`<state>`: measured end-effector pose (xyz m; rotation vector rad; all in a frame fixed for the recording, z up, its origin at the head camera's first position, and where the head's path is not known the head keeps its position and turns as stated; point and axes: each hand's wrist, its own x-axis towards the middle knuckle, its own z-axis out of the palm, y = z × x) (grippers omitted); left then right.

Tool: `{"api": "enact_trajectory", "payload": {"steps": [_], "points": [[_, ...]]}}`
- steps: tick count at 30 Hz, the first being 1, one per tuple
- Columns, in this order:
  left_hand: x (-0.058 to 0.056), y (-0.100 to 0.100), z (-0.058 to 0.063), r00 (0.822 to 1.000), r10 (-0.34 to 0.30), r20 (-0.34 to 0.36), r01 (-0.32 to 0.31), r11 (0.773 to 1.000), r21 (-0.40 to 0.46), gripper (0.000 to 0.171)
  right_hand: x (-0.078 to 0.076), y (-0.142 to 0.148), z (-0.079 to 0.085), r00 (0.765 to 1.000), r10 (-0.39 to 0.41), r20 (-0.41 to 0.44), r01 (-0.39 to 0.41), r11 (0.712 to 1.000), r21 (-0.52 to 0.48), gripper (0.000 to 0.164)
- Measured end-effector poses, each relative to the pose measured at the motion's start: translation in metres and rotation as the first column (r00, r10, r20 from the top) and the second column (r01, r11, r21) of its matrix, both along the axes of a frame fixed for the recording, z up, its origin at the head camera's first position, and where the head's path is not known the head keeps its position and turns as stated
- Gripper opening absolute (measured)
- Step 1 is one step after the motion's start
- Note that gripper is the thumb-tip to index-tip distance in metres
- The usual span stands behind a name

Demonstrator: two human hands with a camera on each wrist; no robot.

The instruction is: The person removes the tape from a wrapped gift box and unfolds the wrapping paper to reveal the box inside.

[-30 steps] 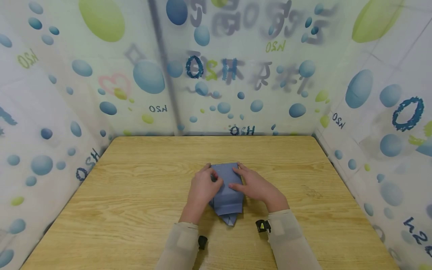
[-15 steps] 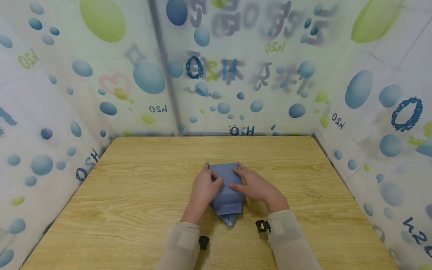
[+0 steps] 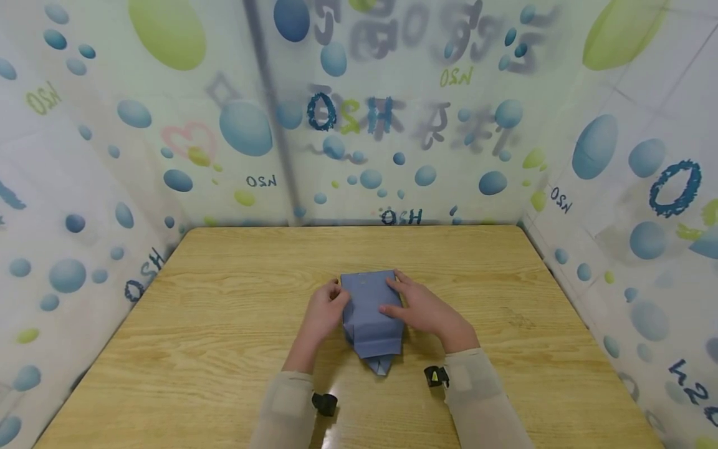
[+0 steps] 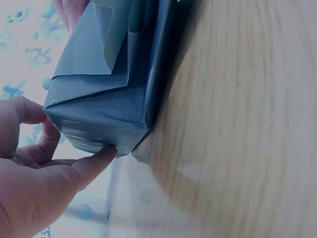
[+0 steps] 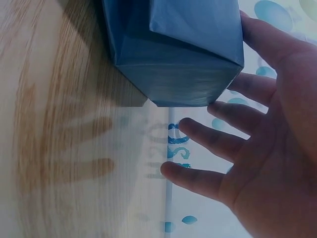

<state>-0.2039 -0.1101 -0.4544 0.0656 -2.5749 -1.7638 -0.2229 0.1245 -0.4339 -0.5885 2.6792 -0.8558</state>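
A box wrapped in blue paper [image 3: 371,308] lies on the table in the head view, a pointed folded flap [image 3: 381,365] at its near end. My left hand [image 3: 324,307] is at its far left corner. In the left wrist view, the bent thumb and a curled finger pinch at a corner of the wrapped box [image 4: 94,124], while a straighter finger reaches the lower edge of that end. My right hand [image 3: 429,305] rests along the right side with spread, nearly straight fingers, its thumb on top. In the right wrist view, several fingers [image 5: 213,141] extend past the box's end.
The wooden table [image 3: 224,299] surrounds the box. Patterned curtain walls [image 3: 359,137] with blue and green spots stand behind it and on both sides. A black wrist camera [image 3: 324,404] sits by the left sleeve, another camera [image 3: 435,376] by the right.
My left hand has slid left off the box's top to its left edge, uncovering more of the blue paper there. The right hand stays in place.
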Motion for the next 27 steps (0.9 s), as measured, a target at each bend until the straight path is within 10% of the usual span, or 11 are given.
{"api": "enact_trajectory", "payload": {"steps": [12,27], "points": [[0.003,-0.009,-0.002,0.992,0.071,0.107,-0.079,0.994,0.071,0.022,-0.001,0.001,-0.001,1.0,0.006,-0.001,-0.006,1.0,-0.002,0.079],[0.006,-0.019,-0.003,0.982,0.013,0.191,-0.063,0.964,0.259,0.031,-0.001,0.001,0.001,1.0,0.01,-0.003,-0.01,1.0,0.013,0.078]]}}
